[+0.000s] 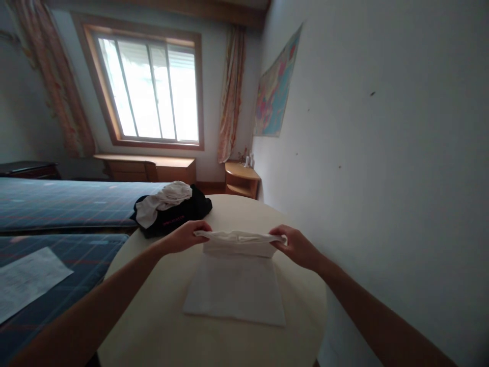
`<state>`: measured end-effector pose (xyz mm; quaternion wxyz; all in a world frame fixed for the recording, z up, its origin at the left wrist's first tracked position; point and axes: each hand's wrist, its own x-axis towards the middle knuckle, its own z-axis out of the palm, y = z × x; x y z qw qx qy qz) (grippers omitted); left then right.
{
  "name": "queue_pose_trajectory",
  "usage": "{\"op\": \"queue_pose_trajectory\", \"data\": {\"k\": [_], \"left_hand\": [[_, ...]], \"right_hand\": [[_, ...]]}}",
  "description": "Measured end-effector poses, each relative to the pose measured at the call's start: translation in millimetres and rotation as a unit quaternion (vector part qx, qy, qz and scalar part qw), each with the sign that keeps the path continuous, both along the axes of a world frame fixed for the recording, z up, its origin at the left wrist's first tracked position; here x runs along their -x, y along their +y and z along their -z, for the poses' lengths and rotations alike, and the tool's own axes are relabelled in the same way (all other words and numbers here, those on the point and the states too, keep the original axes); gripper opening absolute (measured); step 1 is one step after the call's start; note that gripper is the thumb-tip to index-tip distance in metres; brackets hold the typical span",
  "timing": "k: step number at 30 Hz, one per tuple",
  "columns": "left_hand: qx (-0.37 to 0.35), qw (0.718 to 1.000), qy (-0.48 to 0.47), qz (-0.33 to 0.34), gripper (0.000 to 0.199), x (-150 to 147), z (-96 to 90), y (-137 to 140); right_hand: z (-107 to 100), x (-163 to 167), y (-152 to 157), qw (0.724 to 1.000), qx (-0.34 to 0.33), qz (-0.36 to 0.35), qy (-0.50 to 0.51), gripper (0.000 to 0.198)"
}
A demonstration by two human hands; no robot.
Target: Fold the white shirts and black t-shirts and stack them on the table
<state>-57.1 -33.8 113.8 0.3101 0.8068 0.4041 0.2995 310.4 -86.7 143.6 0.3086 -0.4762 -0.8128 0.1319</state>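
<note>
A white cloth [236, 291], folded into a flat panel, lies on the round cream table [160, 326]. Its far end is lifted off the tabletop, and the raised edge runs in a bunched strip between my two hands. My left hand [190, 236] pinches the left corner of that edge. At the opposite corner, my right hand [294, 247] grips the edge between thumb and fingers. The near part of the cloth rests flat. Whether it is a shirt or another garment I cannot tell.
A black and white heap of clothes [173, 209] sits at the table's back left. To the left are beds with blue plaid covers [69, 201] and a paper sheet [32, 280]. A wall [382, 204] stands close on the right. A corner shelf [242, 173] is behind.
</note>
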Motion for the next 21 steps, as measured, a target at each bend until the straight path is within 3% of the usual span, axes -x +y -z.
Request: {"op": "queue_pose_trajectory", "data": {"k": [4,9,14,21], "left_hand": [[0.016,0.999,0.035,0.016,0.022,6,6.7,-39],[-0.018,0.996,0.085,0.025,0.018,9,30.0,-75],[-0.020,0.991,0.128,0.025,0.027,12,47.3,-96],[-0.029,0.990,0.138,0.029,0.030,14,56.7,-113]], "right_hand": [[12,5,-38,1.000,0.017,-0.018,-0.001,0.011],[42,11,-72,0.999,0.047,-0.006,-0.028,0.014],[72,10,-90,0.995,0.079,0.001,-0.068,0.023],[94,5,-100,0.994,0.055,0.008,-0.098,0.031]]}}
